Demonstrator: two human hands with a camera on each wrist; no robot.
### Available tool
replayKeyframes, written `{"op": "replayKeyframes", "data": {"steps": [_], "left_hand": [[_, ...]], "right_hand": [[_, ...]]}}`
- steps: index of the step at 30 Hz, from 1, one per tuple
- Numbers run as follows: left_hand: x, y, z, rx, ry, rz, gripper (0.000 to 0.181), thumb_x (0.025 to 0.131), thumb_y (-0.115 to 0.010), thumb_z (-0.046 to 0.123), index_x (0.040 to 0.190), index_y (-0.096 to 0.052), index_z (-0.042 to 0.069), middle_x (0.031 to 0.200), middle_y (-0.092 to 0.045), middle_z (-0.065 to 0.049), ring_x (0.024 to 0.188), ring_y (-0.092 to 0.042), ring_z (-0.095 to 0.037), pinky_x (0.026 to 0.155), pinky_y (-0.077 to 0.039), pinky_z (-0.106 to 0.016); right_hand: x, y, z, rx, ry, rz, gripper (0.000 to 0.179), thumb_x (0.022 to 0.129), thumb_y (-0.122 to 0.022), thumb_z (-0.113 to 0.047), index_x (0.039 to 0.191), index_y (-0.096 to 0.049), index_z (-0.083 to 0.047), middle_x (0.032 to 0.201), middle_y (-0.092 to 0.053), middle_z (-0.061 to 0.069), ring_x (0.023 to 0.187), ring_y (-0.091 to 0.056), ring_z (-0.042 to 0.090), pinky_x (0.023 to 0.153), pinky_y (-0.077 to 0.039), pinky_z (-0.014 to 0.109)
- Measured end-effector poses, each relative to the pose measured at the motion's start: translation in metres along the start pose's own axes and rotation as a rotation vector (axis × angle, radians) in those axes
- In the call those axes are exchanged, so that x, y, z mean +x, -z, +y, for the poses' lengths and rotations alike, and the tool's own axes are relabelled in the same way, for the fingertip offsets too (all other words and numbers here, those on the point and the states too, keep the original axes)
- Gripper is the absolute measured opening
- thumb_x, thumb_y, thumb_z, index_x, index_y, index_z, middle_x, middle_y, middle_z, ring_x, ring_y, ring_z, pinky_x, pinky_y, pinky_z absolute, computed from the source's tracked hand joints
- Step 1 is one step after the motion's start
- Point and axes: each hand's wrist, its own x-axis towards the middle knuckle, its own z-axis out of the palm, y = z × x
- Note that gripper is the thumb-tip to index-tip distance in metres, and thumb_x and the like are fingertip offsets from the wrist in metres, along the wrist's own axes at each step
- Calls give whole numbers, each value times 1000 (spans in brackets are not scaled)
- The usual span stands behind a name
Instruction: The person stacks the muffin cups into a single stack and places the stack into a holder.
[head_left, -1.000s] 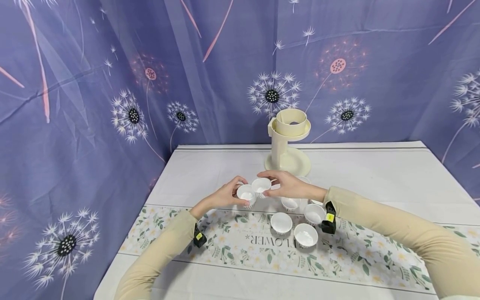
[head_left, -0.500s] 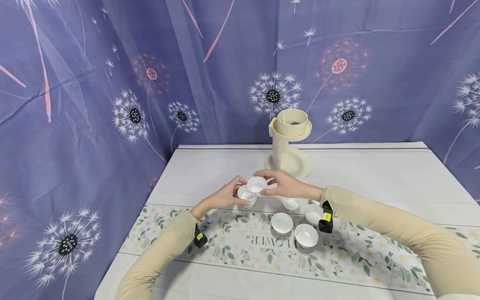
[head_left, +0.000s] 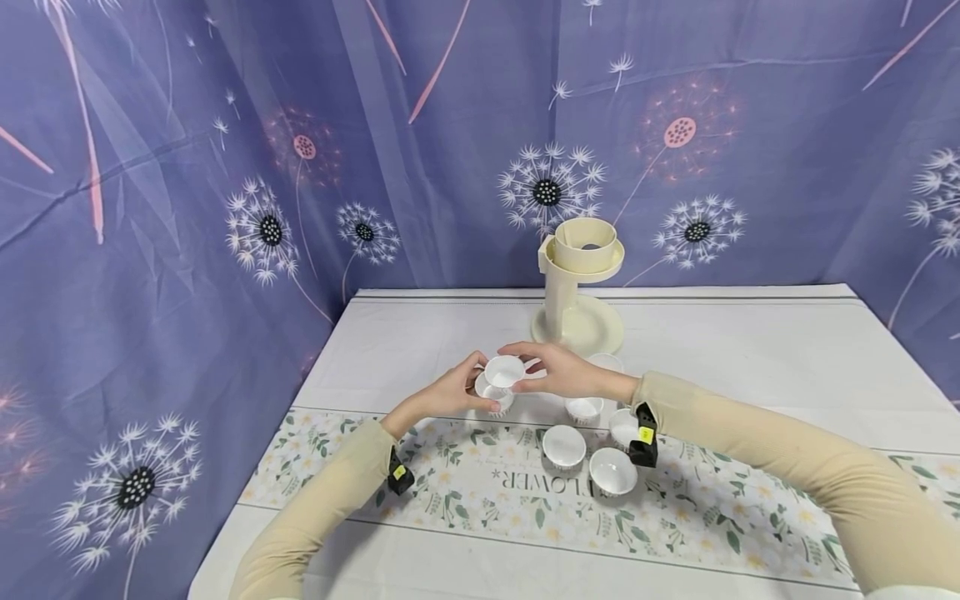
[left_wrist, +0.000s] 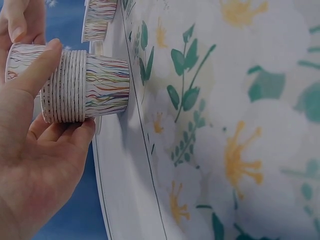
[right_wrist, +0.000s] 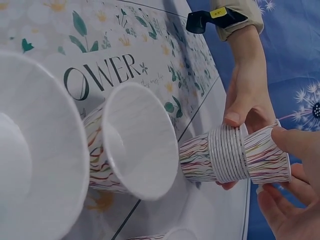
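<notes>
My left hand point(head_left: 448, 390) grips a stack of nested paper cups point(left_wrist: 107, 85), mouths upward, thumb on one side and fingers on the other. The stack is white with coloured wavy lines, and its rims lie close together in the left wrist view. My right hand point(head_left: 564, 371) pinches a single paper cup point(right_wrist: 267, 156) of the same pattern by its sides. That cup stands over the stack's mouth, its lower end right at the top rim. In the head view its white inside shows, and it hides part of the stack's opening.
Several more paper cups stand mouth up at the right, among them a front cup point(head_left: 613, 472) and one beside it point(head_left: 564, 447). A cream ring-topped stand point(head_left: 558, 296) with a round base rises behind the hands. A floral runner point(head_left: 465, 475) crosses the white table.
My right hand has moved left with its paper cup, from beside the stack to over its mouth. My left hand and the stack have stayed nearly still.
</notes>
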Motion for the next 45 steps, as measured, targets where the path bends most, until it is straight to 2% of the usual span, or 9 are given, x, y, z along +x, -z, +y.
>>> {"op": "replayKeyframes", "data": {"steps": [14,26,31,36,39,45], "left_hand": [[2,0,4,-5,0,21,52,85,-74,7,120,-35,5,125,-60,-19,110,-63,-26,89,-55,-32],[1,0,4,-2,-2,21,67,86,-74,11,137,-31,8,123,-55,-15,106,-61,-19,85,-55,-30],[0,0,2,-23,-26,19,59,85,-74,10,130,-35,7,122,-53,-15,107,-60,-17,87,-54,-29],[-2,-1,2,14,-10,8,50,87,-73,10,120,-36,7,116,-59,-17,90,-63,-13,75,-53,-25],[-2,-1,3,39,-2,9,50,87,-72,9,119,-35,5,114,-62,-21,86,-63,-14,72,-52,-23],[-3,-1,7,55,19,7,54,88,-71,9,127,-34,3,122,-59,-25,92,-64,-19,76,-54,-25]], "right_hand": [[8,-1,-4,-48,4,-4,58,88,-72,-14,139,-48,0,141,-51,18,116,-57,31,93,-54,38],[14,-4,-8,-68,-18,-11,58,87,-73,-13,138,-49,-1,141,-52,17,114,-57,30,92,-54,38],[17,-6,-10,-100,-27,-25,60,86,-74,-16,139,-49,-1,141,-52,16,116,-57,31,92,-54,40],[17,-7,-9,-126,-47,-42,62,85,-75,-16,138,-48,0,139,-53,18,118,-57,34,92,-54,45],[16,-8,-8,-129,-53,-45,61,85,-74,-15,138,-48,0,137,-54,19,117,-58,34,91,-54,45],[13,-7,-8,-153,-48,-58,57,86,-72,-14,137,-49,0,131,-59,18,114,-60,34,88,-55,42]]}}
